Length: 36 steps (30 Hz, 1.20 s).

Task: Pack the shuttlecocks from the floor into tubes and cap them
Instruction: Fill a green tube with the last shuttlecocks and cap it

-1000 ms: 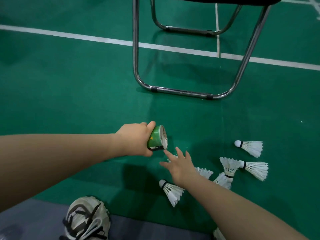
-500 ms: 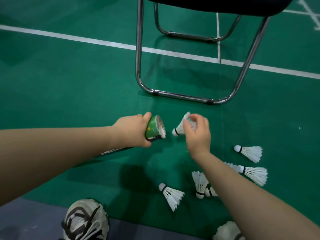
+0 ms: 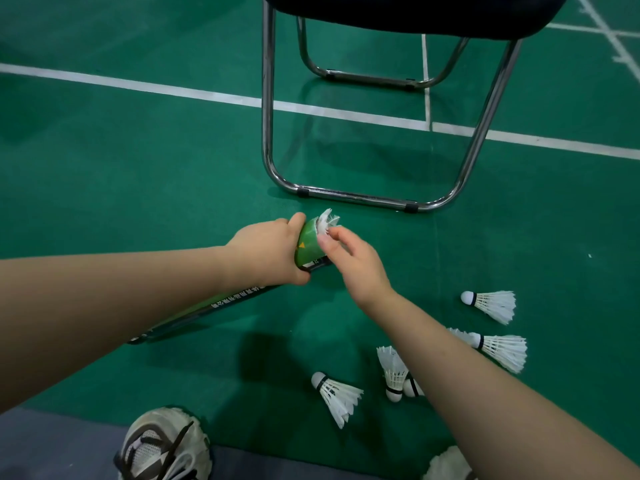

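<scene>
The fingers [image 3: 298, 219] of the left hand [image 3: 266, 251] are curled round the open end of a green cardboard tube [image 3: 308, 242], thumb on top, holding it tilted just off the floor while its dark, printed body runs back beneath the forearm. A white feather shuttlecock [image 3: 327, 220] sits in the tube's mouth, only the tips of its skirt poking out. The right hand [image 3: 353, 268] meets it there, thumb and forefinger at the feathers; whether they pinch the skirt or merely press on it I cannot tell, and the other fingers hang loosely bent. Below the right forearm, loose white shuttlecocks [image 3: 491, 304] lie scattered on the green court floor [image 3: 138, 168]: two on their sides to the right, one resting cork-down with another's cork touching it, one lying near the middle, and part of one at the bottom edge. Just beyond the hands stands a folding chair with a chrome tube frame [image 3: 353, 197] and a black seat, straddling a white court line [image 3: 173, 91]. A pale mesh trainer [image 3: 162, 448] with dark laces shows at the lower left.
</scene>
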Each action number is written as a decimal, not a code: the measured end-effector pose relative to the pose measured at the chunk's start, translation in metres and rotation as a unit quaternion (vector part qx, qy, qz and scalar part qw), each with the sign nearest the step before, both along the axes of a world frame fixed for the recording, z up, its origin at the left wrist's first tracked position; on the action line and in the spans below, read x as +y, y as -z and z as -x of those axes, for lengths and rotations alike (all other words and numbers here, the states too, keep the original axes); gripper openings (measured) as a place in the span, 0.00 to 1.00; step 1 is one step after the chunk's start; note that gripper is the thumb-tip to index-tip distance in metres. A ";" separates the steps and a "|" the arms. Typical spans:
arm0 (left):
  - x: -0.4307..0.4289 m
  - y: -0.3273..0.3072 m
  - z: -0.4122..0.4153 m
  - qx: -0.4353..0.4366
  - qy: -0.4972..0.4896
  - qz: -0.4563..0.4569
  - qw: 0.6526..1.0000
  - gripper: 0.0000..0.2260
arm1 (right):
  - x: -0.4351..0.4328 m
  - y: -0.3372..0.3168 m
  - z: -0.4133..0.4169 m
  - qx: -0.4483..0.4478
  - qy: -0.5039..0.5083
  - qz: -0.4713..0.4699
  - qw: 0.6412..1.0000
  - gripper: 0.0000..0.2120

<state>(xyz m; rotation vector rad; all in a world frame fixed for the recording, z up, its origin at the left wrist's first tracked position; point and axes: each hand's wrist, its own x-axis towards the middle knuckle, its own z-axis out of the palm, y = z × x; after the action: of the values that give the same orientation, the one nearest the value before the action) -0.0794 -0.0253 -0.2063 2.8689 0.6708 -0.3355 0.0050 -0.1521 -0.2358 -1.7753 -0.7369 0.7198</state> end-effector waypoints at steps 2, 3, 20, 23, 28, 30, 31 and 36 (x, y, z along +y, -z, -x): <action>0.002 0.000 0.000 -0.007 -0.005 0.003 1.000 0.27 | -0.005 -0.003 -0.003 -0.112 -0.016 0.022 0.993 0.15; 0.004 -0.001 0.000 -0.010 -0.008 0.002 1.000 0.27 | -0.006 -0.005 -0.004 -0.144 -0.015 0.024 0.989 0.16; -0.019 0.007 -0.003 0.055 0.067 -0.023 0.996 0.31 | 0.002 0.008 -0.005 0.070 -0.227 0.166 0.957 0.10; -0.020 0.012 0.001 0.032 0.065 -0.025 0.997 0.28 | -0.010 0.014 0.006 0.079 -0.134 0.117 0.981 0.08; -0.034 0.020 0.016 0.028 0.105 -0.042 0.993 0.29 | -0.042 0.023 0.045 0.049 -0.001 0.030 0.998 0.23; -0.039 0.021 0.022 0.020 0.112 -0.041 0.993 0.30 | -0.056 0.025 0.063 0.053 0.076 0.019 0.996 0.21; -0.041 0.021 0.025 0.017 0.115 -0.041 0.992 0.30 | -0.063 0.025 0.072 0.071 0.126 0.009 0.989 0.20; -0.055 0.026 0.052 0.031 0.139 -0.038 0.989 0.30 | -0.101 0.046 0.105 0.134 0.311 0.082 0.937 0.17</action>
<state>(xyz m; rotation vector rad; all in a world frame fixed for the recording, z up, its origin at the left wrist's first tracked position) -0.1314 -0.0804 -0.2320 3.0393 0.2953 -0.4491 -0.0999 -0.2533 -0.2818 -1.8655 0.0862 0.5774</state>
